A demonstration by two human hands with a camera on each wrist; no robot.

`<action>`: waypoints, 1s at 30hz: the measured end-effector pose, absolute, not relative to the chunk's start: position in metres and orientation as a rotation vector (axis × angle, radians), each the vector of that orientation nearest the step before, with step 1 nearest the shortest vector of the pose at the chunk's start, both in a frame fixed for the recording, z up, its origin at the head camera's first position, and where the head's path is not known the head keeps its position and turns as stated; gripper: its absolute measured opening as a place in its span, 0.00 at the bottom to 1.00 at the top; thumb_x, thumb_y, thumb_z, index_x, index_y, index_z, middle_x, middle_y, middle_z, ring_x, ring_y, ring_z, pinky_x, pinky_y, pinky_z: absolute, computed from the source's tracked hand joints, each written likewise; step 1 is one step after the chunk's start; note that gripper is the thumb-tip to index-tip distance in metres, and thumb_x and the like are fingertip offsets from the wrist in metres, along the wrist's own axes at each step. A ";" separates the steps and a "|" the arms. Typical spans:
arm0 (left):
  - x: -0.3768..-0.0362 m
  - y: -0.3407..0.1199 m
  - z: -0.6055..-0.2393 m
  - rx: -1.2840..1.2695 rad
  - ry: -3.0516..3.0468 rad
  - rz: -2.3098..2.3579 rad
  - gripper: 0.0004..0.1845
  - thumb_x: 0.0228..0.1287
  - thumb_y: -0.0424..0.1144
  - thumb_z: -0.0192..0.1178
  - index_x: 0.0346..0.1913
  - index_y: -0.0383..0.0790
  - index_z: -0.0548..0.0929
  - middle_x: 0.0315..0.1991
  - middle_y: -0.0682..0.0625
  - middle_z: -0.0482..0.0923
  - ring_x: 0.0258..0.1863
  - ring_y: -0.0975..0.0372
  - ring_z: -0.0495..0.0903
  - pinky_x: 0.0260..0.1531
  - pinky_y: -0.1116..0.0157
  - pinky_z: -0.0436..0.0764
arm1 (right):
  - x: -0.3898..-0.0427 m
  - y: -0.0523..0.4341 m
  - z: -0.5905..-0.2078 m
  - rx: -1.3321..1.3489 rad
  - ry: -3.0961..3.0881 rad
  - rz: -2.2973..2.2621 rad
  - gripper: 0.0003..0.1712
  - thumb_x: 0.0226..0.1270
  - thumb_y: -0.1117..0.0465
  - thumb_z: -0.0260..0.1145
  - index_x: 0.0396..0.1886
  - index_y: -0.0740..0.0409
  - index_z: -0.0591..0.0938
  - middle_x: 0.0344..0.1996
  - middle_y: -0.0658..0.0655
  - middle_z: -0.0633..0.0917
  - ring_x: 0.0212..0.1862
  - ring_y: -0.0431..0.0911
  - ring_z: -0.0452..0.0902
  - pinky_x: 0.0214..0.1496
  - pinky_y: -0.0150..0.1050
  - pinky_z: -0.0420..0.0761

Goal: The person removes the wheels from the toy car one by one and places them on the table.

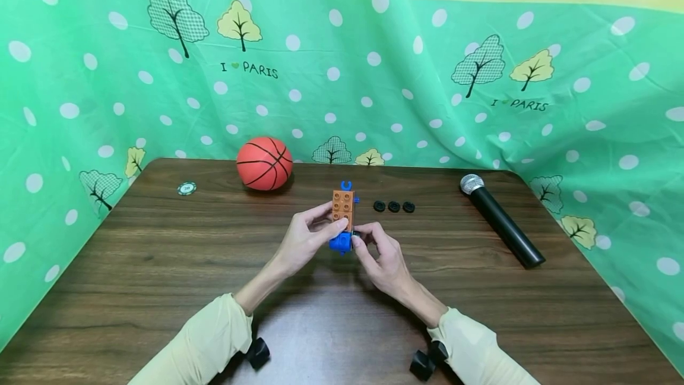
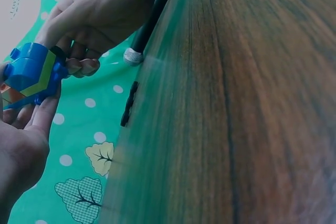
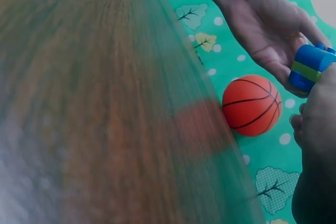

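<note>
A toy vehicle of building blocks (image 1: 342,204), orange on top with a blue end block (image 2: 30,69) and a lime-green layer, is held above the table. My left hand (image 1: 300,241) grips it from the left, thumb across the orange studs. At its lower right side my right hand (image 1: 386,259) pinches a small black wheel (image 1: 356,233), mostly hidden by the fingers, against the blue part. Whether the wheel sits on its peg I cannot tell. A blue peg (image 1: 357,199) sticks out higher on that side. Three loose black wheels (image 1: 393,207) lie in a row beyond the right hand.
On the brown wooden table (image 1: 160,266), a red basketball (image 1: 264,163) stands at the back, with a poker chip (image 1: 187,188) to its left. A black microphone (image 1: 502,221) lies at the right. A green printed cloth (image 1: 331,100) hangs behind the table.
</note>
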State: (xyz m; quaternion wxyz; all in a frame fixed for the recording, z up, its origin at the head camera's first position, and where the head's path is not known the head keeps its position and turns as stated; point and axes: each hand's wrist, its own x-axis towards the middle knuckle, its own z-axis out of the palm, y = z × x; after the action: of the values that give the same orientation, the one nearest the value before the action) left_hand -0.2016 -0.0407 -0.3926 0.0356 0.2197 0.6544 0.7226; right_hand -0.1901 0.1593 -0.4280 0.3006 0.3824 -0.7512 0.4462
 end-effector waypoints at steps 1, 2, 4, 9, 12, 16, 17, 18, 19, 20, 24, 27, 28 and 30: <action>-0.202 -0.041 -0.393 0.674 2.009 2.220 0.25 0.73 0.36 0.64 0.70 0.32 0.76 0.49 0.39 0.85 0.49 0.53 0.86 0.51 0.61 0.83 | -0.190 0.159 -0.428 1.011 -1.989 1.161 0.15 0.83 0.58 0.56 0.49 0.68 0.79 0.31 0.57 0.83 0.31 0.46 0.79 0.34 0.38 0.81; -0.202 -0.041 -0.393 0.675 2.006 2.221 0.25 0.73 0.36 0.64 0.70 0.32 0.76 0.49 0.39 0.84 0.49 0.53 0.86 0.51 0.61 0.83 | -0.190 0.159 -0.428 1.005 -1.986 1.139 0.16 0.83 0.57 0.55 0.48 0.68 0.79 0.31 0.57 0.83 0.31 0.45 0.79 0.33 0.39 0.81; -0.201 -0.040 -0.393 0.677 2.003 2.223 0.25 0.73 0.36 0.64 0.70 0.32 0.76 0.49 0.39 0.84 0.49 0.53 0.86 0.51 0.61 0.84 | -0.191 0.159 -0.427 1.002 -1.974 1.091 0.16 0.83 0.57 0.55 0.47 0.68 0.79 0.31 0.57 0.84 0.30 0.46 0.79 0.31 0.40 0.81; -0.201 -0.040 -0.393 0.707 1.997 2.215 0.25 0.74 0.36 0.63 0.70 0.32 0.76 0.49 0.39 0.84 0.49 0.53 0.86 0.51 0.61 0.84 | -0.192 0.159 -0.424 1.018 -1.960 1.000 0.11 0.76 0.63 0.57 0.45 0.69 0.79 0.28 0.57 0.82 0.28 0.44 0.78 0.27 0.37 0.80; -0.201 -0.040 -0.393 0.728 1.991 2.204 0.26 0.74 0.37 0.63 0.70 0.32 0.76 0.50 0.39 0.84 0.50 0.52 0.86 0.52 0.60 0.83 | -0.192 0.160 -0.423 1.034 -1.955 0.976 0.08 0.68 0.68 0.59 0.43 0.69 0.78 0.26 0.56 0.82 0.26 0.43 0.77 0.25 0.35 0.79; -0.201 -0.041 -0.393 0.727 1.985 2.192 0.26 0.74 0.39 0.64 0.70 0.31 0.76 0.51 0.39 0.84 0.50 0.52 0.86 0.52 0.60 0.83 | -0.193 0.161 -0.422 1.055 -1.959 0.986 0.08 0.72 0.66 0.58 0.42 0.68 0.77 0.26 0.55 0.82 0.26 0.43 0.77 0.24 0.36 0.80; -0.201 -0.041 -0.393 0.720 1.980 2.191 0.27 0.74 0.39 0.64 0.70 0.31 0.76 0.51 0.39 0.84 0.50 0.52 0.86 0.52 0.60 0.83 | -0.193 0.161 -0.423 1.059 -1.962 0.993 0.09 0.75 0.64 0.58 0.42 0.68 0.77 0.26 0.55 0.82 0.26 0.43 0.77 0.24 0.37 0.80; -0.201 -0.042 -0.394 0.709 1.976 2.189 0.27 0.74 0.38 0.64 0.70 0.31 0.75 0.51 0.39 0.84 0.50 0.52 0.86 0.52 0.60 0.84 | -0.193 0.162 -0.423 1.062 -1.967 1.002 0.11 0.78 0.61 0.57 0.42 0.68 0.77 0.27 0.55 0.82 0.26 0.43 0.78 0.25 0.37 0.80; -0.201 -0.042 -0.394 0.698 1.970 2.188 0.27 0.74 0.38 0.64 0.71 0.31 0.75 0.51 0.39 0.84 0.50 0.52 0.86 0.51 0.60 0.84 | -0.193 0.162 -0.423 1.066 -1.972 1.012 0.14 0.80 0.59 0.56 0.42 0.68 0.77 0.27 0.56 0.82 0.27 0.43 0.78 0.25 0.37 0.80; -0.201 -0.042 -0.395 0.686 1.962 2.188 0.27 0.74 0.38 0.63 0.71 0.32 0.75 0.51 0.38 0.84 0.50 0.52 0.86 0.50 0.60 0.84 | -0.193 0.162 -0.424 1.069 -1.978 1.023 0.16 0.82 0.57 0.55 0.42 0.68 0.77 0.28 0.56 0.83 0.28 0.44 0.78 0.26 0.37 0.80; -0.201 -0.043 -0.395 0.645 1.921 2.191 0.28 0.74 0.37 0.63 0.72 0.32 0.73 0.53 0.38 0.83 0.50 0.53 0.86 0.48 0.61 0.85 | -0.194 0.164 -0.425 1.078 -1.987 1.045 0.19 0.83 0.54 0.53 0.43 0.67 0.77 0.31 0.57 0.83 0.29 0.45 0.79 0.30 0.36 0.80; -0.201 -0.044 -0.393 0.626 1.860 2.216 0.28 0.74 0.36 0.62 0.72 0.30 0.72 0.53 0.36 0.82 0.48 0.55 0.86 0.46 0.59 0.86 | -0.194 0.166 -0.425 1.093 -1.974 1.034 0.17 0.83 0.56 0.53 0.43 0.68 0.78 0.33 0.60 0.85 0.30 0.46 0.80 0.30 0.39 0.82; -0.201 -0.044 -0.392 0.619 1.840 2.229 0.28 0.74 0.36 0.61 0.72 0.29 0.72 0.53 0.36 0.82 0.48 0.55 0.86 0.46 0.59 0.86 | -0.195 0.166 -0.424 1.097 -1.972 1.033 0.17 0.83 0.57 0.52 0.44 0.69 0.78 0.35 0.60 0.85 0.31 0.46 0.80 0.31 0.40 0.82; -0.202 -0.045 -0.392 0.605 1.809 2.256 0.28 0.75 0.36 0.61 0.72 0.27 0.72 0.52 0.36 0.82 0.46 0.56 0.86 0.44 0.58 0.86 | -0.195 0.167 -0.423 1.103 -1.970 1.040 0.18 0.84 0.56 0.53 0.46 0.69 0.78 0.35 0.60 0.85 0.32 0.46 0.80 0.32 0.39 0.82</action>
State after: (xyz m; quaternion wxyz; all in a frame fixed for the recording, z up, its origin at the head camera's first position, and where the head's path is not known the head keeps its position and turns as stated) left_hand -0.2015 -0.0448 -0.3919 0.0936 0.2040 0.6095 0.7603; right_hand -0.1951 0.1672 -0.4230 0.3223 0.4200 -0.7503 0.3961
